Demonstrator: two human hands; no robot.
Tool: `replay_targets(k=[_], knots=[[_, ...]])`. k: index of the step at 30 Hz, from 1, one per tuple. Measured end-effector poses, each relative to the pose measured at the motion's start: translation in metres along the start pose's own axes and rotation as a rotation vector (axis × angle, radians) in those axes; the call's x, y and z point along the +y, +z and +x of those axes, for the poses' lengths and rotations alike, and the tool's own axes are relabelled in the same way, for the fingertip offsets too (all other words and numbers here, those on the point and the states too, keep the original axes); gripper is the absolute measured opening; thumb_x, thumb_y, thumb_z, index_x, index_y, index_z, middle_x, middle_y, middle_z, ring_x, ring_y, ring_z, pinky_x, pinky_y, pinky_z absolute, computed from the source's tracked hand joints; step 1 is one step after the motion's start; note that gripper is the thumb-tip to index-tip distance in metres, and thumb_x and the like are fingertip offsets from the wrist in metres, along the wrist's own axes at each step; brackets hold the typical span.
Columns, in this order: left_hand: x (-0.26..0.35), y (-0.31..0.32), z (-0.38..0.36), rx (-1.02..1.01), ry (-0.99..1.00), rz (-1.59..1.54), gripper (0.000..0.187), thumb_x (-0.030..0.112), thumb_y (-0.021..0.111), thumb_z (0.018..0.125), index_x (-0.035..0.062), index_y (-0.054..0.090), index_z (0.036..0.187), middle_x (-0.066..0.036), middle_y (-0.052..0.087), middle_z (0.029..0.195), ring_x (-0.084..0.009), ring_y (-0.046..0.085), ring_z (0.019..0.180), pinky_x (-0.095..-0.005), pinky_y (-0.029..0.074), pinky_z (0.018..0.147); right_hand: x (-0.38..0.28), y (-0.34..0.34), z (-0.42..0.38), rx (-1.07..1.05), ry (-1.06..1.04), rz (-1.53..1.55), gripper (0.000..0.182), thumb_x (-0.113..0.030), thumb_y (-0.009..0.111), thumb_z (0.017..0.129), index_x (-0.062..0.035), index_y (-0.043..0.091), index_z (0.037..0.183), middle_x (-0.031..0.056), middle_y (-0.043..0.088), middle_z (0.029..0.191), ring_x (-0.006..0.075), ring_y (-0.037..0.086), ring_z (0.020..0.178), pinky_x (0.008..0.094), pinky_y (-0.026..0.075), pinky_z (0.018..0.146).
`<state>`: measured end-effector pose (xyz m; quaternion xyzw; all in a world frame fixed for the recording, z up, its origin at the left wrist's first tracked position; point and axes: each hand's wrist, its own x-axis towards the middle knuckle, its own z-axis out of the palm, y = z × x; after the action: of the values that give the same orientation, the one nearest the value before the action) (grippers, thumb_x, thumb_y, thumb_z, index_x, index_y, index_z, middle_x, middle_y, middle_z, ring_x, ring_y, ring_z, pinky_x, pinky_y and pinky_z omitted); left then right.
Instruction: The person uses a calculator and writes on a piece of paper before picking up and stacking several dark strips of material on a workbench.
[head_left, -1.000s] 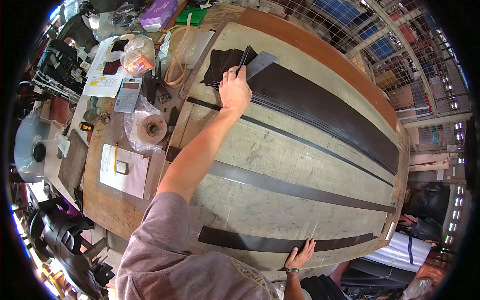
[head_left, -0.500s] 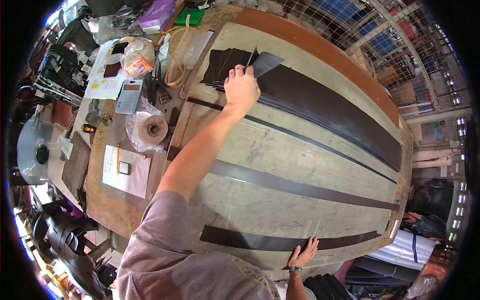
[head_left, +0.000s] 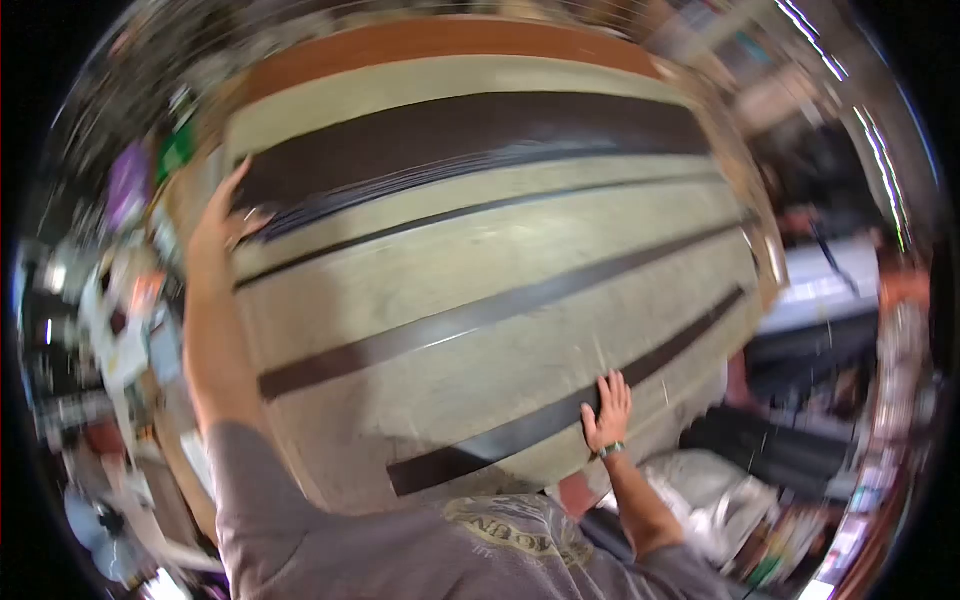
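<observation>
My left hand [head_left: 225, 215] is at the left end of a stack of wide dark brown strips, leather-like sheets [head_left: 470, 130]. Its fingers are spread apart, touching the end of the stack, though motion blurs them. My right hand [head_left: 607, 415] lies flat with fingers stretched out on a single dark strip [head_left: 500, 437] along the near edge of the worktable. Between the hands lie a thin dark strip [head_left: 450, 213] and a wider brown strip [head_left: 480, 305], both running across the table.
A pale board [head_left: 440, 260] covers the worktable, with an orange-brown band [head_left: 450, 42] along its far side. To the left sit a purple box [head_left: 128, 185], a green object [head_left: 175, 150] and papers. Dark rolls [head_left: 770, 450] and a plastic-wrapped bundle [head_left: 825, 285] stand at the right.
My view has turned to the right. My left hand has let go of the folded-back sheet corner, and the top sheet now lies flat. My right hand stays on the near strip.
</observation>
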<state>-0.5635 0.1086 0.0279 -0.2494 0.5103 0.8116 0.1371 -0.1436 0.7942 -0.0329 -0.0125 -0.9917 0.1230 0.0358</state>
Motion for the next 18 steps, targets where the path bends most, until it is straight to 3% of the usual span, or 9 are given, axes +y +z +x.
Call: replay_targets(k=[1,2,4,5,9,11,13,17,18], knots=[[-0.002,0.016,-0.011,0.081,0.054,0.251,0.074,0.042,0.09,0.081,0.0194,0.061,0.145,-0.008,0.049,0.158,-0.0295,0.042,0.147,-0.0594,0.043,0.113,0.001,-0.001,-0.001,-0.013,0.026,-0.019,0.067,-0.036,0.066,0.093,-0.0062,0.05,0.151,0.0224,0.042,0.162,0.0426,0.034,0.153,0.0579,0.022,0.125],[-0.003,0.011,0.011,0.092,0.03,0.296,0.07,0.035,0.089,0.082,0.0133,0.062,0.142,-0.009,0.06,0.148,-0.0277,0.057,0.135,-0.0527,0.055,0.1,0.0,-0.003,0.0,-0.005,0.047,-0.019,0.068,-0.037,0.066,0.093,-0.0082,0.05,0.152,0.0201,0.042,0.163,0.0409,0.034,0.153,0.0575,0.022,0.125],[0.006,-0.011,0.056,0.182,-0.061,0.519,0.049,0.023,0.083,0.087,0.007,0.065,0.13,-0.007,0.071,0.121,-0.0206,0.072,0.081,-0.0316,0.058,0.057,-0.003,-0.004,-0.001,0.002,0.069,-0.007,0.068,-0.038,0.066,0.092,-0.0108,0.049,0.153,0.0169,0.042,0.164,0.0385,0.034,0.153,0.057,0.022,0.126],[0.013,0.01,0.047,0.275,-0.024,0.543,0.044,0.019,0.082,0.086,0.0078,0.066,0.126,-0.005,0.071,0.114,-0.0173,0.07,0.079,-0.032,0.054,0.054,-0.002,-0.004,-0.001,0.008,0.071,-0.002,0.068,-0.039,0.066,0.092,-0.0114,0.049,0.153,0.016,0.042,0.164,0.0376,0.035,0.153,0.0569,0.022,0.126],[0.069,0.102,-0.036,0.14,0.326,0.635,0.036,0.015,0.08,0.088,0.0034,0.07,0.121,-0.007,0.074,0.104,-0.0193,0.071,0.085,-0.0363,0.058,0.067,0.001,-0.004,-0.003,0.009,0.059,0.009,0.069,-0.039,0.067,0.092,-0.0125,0.049,0.153,0.0157,0.042,0.164,0.0368,0.034,0.154,0.0575,0.022,0.125],[0.084,0.152,-0.08,-0.072,0.523,0.501,0.039,0.016,0.08,0.088,-0.002,0.07,0.121,-0.009,0.075,0.109,-0.0212,0.072,0.09,-0.0361,0.058,0.078,0.005,-0.004,-0.004,0.026,0.058,0.018,0.066,-0.04,0.068,0.092,-0.0106,0.052,0.149,0.0167,0.041,0.164,0.0388,0.034,0.153,0.0582,0.024,0.124],[0.098,0.206,-0.15,-0.019,0.561,0.594,0.039,0.015,0.078,0.09,-0.0041,0.069,0.124,-0.01,0.074,0.116,-0.0247,0.071,0.099,-0.0375,0.054,0.094,0.008,0.003,-0.003,0.052,0.031,0.026,0.065,-0.038,0.069,0.091,-0.0093,0.054,0.147,0.0186,0.041,0.163,0.0403,0.035,0.152,0.0583,0.025,0.124],[0.101,0.283,-0.279,0.134,0.69,0.573,0.039,0.016,0.081,0.09,-0.0027,0.07,0.123,-0.012,0.072,0.123,-0.0218,0.065,0.115,-0.0376,0.05,0.1,-0.006,0.016,0.048,0.297,-0.092,0.286,0.059,-0.034,0.073,0.089,-0.0061,0.059,0.14,0.024,0.054,0.15,0.044,0.047,0.142,0.0592,0.033,0.119],[0.101,0.286,-0.298,-0.014,0.784,0.524,0.036,0.019,0.084,0.086,-0.0016,0.071,0.113,-0.014,0.075,0.112,-0.0219,0.07,0.098,-0.039,0.056,0.087,-0.015,0.017,0.061,0.205,0.029,0.477,0.059,-0.04,0.069,0.094,-0.0058,0.059,0.141,0.0228,0.057,0.149,0.0421,0.05,0.139,0.0543,0.035,0.118]])
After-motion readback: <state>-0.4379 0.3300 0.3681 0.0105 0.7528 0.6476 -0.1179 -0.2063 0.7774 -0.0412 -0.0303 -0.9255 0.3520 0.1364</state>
